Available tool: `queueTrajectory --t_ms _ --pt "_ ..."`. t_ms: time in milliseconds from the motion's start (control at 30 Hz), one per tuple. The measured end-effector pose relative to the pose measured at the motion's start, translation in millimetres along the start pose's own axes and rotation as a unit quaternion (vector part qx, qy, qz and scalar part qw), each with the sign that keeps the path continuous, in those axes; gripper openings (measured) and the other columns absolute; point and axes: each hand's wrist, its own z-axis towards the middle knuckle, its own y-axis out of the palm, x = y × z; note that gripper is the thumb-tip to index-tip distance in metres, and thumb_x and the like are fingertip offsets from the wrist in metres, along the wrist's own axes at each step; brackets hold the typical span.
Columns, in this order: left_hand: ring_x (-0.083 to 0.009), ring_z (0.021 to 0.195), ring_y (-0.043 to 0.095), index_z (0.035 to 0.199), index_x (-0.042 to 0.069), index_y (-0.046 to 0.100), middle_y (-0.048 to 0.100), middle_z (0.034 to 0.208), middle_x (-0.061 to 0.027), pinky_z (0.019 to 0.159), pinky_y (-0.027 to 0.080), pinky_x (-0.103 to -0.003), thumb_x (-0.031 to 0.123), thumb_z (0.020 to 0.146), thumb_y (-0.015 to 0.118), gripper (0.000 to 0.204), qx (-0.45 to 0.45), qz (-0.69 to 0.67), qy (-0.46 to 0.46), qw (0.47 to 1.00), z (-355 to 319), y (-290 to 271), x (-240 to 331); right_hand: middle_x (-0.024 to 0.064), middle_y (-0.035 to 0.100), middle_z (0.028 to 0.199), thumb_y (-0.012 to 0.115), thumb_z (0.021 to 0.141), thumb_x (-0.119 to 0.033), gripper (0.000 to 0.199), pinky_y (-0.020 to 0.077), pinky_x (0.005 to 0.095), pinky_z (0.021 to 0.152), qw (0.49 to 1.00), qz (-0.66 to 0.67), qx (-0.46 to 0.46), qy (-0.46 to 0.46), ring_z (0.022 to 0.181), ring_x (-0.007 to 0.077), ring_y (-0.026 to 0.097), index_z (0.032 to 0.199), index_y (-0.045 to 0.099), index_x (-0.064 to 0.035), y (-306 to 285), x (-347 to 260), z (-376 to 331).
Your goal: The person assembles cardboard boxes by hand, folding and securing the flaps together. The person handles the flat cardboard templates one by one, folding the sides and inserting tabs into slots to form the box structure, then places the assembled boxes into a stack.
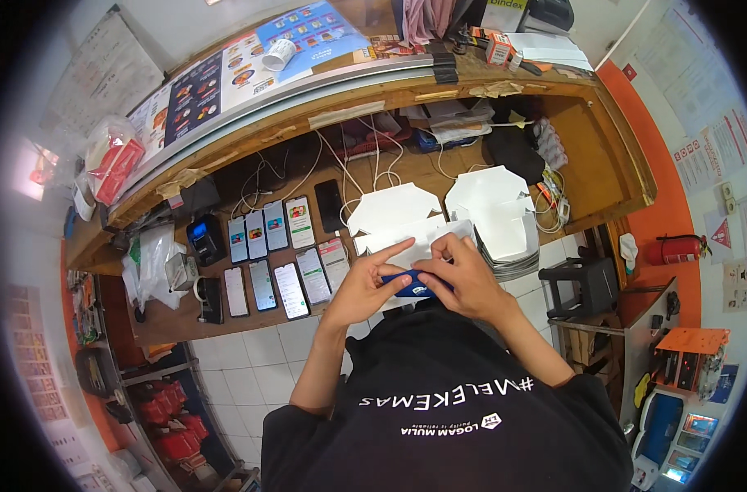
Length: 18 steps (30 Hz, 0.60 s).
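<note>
A white paperboard box with a blue front panel [408, 284] sits close against my body at the table's near edge. My left hand [367, 284] has its thumb on the panel's left end and its index finger stretched over the white part. My right hand [463, 277] is closed on the panel's upper edge, thumb and fingers bent together. The fingers hide much of the box. Just beyond it lies an unfolded white carton blank [396, 209]. To the right, more white blanks [492, 215] rest in a thick stack.
Several smartphones [290, 291] lie in rows at the left, near a black tape dispenser [208, 299] and a small dark device [205, 238]. White cables [378, 152] hang behind the blanks. A raised wooden shelf [324, 123] spans the back. A black stool [581, 287] stands right.
</note>
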Motion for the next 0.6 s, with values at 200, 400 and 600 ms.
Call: queueTrajectory --t_ms 200,400,600 --pt "-0.0071 0.086 0.065 0.149 0.005 0.051 0.077 0.098 -0.0084 0.080 0.051 -0.024 0.003 0.091 0.075 0.063 -0.054 0.093 0.047 0.993 3.4 9.4 18.1 0.0063 0.059 0.095 0.076 0.088 -0.024 0.028 0.0379 0.0384 0.078 0.998 0.034 0.009 -0.055 0.084 0.0241 0.055 0.110 0.069 -0.0083 -7.3 -0.1 -12.2" --pt "-0.0277 0.110 0.066 0.115 0.009 0.073 0.074 0.095 -0.0070 0.112 0.043 -0.049 0.008 0.084 0.076 0.031 -0.125 0.377 0.175 0.901 -9.7 9.6 50.8 0.0061 0.064 0.098 0.079 0.084 -0.026 0.031 0.0386 0.0442 0.099 0.991 -0.032 -0.121 -0.046 0.098 0.0236 0.062 0.106 0.064 -0.0104 -50.2 74.2 -57.4" --pt "-0.0329 0.143 0.043 0.141 0.011 0.057 0.056 0.144 -0.0109 0.123 0.025 -0.055 0.012 0.088 0.074 0.055 -0.009 0.495 0.137 0.858 10.8 55.5 45.4 0.0092 0.061 0.107 0.059 0.086 -0.007 0.036 0.0448 0.0412 0.093 0.977 -0.207 -0.050 0.011 0.107 0.0287 0.057 0.120 0.068 -0.0142 -50.1 192.8 -123.0"
